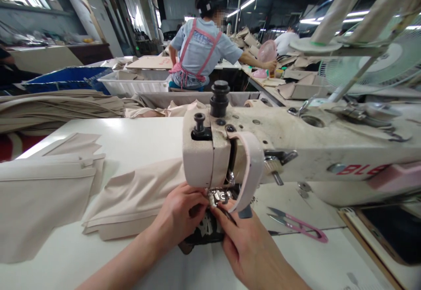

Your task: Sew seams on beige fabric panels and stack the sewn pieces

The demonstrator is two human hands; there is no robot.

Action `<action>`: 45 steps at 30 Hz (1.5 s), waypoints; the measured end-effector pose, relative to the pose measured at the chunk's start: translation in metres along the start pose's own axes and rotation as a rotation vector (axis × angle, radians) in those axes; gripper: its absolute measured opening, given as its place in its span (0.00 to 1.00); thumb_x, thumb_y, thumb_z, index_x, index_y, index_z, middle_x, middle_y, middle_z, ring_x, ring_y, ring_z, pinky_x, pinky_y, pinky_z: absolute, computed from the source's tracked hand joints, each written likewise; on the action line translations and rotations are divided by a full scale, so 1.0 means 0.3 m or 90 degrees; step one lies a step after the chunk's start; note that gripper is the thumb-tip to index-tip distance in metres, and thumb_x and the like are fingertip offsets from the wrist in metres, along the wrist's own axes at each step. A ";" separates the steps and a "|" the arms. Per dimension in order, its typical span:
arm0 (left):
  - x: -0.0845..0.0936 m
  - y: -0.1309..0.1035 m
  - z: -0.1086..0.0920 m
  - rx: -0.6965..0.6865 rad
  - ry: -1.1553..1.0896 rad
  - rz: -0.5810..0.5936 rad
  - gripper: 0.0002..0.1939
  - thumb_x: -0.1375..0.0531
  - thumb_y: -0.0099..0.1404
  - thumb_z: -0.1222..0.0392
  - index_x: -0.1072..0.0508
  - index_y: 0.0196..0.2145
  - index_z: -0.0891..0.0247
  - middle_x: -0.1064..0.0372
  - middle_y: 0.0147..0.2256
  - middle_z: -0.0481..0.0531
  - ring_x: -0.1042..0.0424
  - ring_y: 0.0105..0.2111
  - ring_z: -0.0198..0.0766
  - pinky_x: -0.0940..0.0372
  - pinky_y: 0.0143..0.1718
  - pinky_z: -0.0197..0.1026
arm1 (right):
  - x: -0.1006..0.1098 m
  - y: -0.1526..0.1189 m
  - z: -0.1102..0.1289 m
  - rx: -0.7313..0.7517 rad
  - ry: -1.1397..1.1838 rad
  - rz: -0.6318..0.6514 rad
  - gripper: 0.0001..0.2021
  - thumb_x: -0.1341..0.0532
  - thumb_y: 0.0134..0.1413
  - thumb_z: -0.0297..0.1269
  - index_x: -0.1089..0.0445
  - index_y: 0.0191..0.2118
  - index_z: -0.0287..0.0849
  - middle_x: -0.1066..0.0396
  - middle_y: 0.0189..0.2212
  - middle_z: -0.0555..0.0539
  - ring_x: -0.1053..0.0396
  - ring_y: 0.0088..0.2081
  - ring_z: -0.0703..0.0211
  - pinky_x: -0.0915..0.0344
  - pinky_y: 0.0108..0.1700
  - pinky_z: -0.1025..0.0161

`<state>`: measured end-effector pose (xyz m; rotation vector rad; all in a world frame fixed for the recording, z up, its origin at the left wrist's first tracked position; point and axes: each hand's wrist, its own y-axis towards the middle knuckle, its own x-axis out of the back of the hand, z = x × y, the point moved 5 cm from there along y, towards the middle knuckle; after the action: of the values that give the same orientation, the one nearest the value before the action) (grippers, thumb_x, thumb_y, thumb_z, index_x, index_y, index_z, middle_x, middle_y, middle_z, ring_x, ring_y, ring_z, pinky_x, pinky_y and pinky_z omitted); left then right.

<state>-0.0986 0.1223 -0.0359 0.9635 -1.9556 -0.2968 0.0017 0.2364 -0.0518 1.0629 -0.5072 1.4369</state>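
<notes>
Both my hands are at the needle area of a cream sewing machine point(222, 158). My left hand point(179, 211) is closed, thumb and fingertips pinched together just left of the metal presser foot point(219, 197). From the right, my right hand point(245, 233) reaches to the same spot with its fingers curled in. Whatever the fingertips hold is too small or hidden to name. Below them is a dark, metallic patch point(207, 228) at the table opening. A beige fabric piece point(131, 198) lies left of my left hand. Pink-handled thread snips point(296, 224) rest right of my right hand.
More beige pieces point(42, 202) lie on the white table's left, with a fabric stack point(59, 110) beyond. A phone point(391, 228) sits at right. Thread cones point(342, 11) and a fan point(381, 62) stand behind the machine. A co-worker point(204, 48) sits ahead.
</notes>
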 end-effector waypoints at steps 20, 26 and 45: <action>-0.004 -0.018 0.022 0.086 -0.029 -0.005 0.06 0.42 0.54 0.71 0.27 0.26 0.64 0.28 0.25 0.48 0.32 0.21 0.32 0.38 0.21 0.31 | 0.007 -0.010 -0.007 -0.007 -0.035 -0.013 0.28 0.50 0.54 0.20 0.42 0.61 0.39 0.39 0.54 0.39 0.46 0.57 0.45 0.44 0.60 0.42; -0.011 -0.018 0.029 0.089 -0.021 -0.003 0.06 0.42 0.54 0.71 0.27 0.25 0.64 0.29 0.25 0.48 0.33 0.21 0.31 0.38 0.23 0.32 | 0.007 -0.014 -0.013 -0.008 -0.031 -0.023 0.28 0.51 0.54 0.19 0.42 0.61 0.39 0.39 0.55 0.39 0.44 0.56 0.46 0.42 0.59 0.44; -0.010 -0.002 0.005 0.069 0.019 -0.035 0.08 0.44 0.52 0.72 0.28 0.23 0.63 0.28 0.25 0.48 0.30 0.26 0.35 0.36 0.27 0.35 | -0.011 0.006 -0.010 -0.015 -0.136 -0.052 0.26 0.51 0.52 0.18 0.37 0.57 0.35 0.35 0.52 0.36 0.41 0.53 0.41 0.34 0.50 0.44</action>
<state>-0.0985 0.1238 -0.0390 1.0865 -1.9364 -0.2076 -0.0015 0.2368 -0.0555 1.2117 -0.6244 1.2500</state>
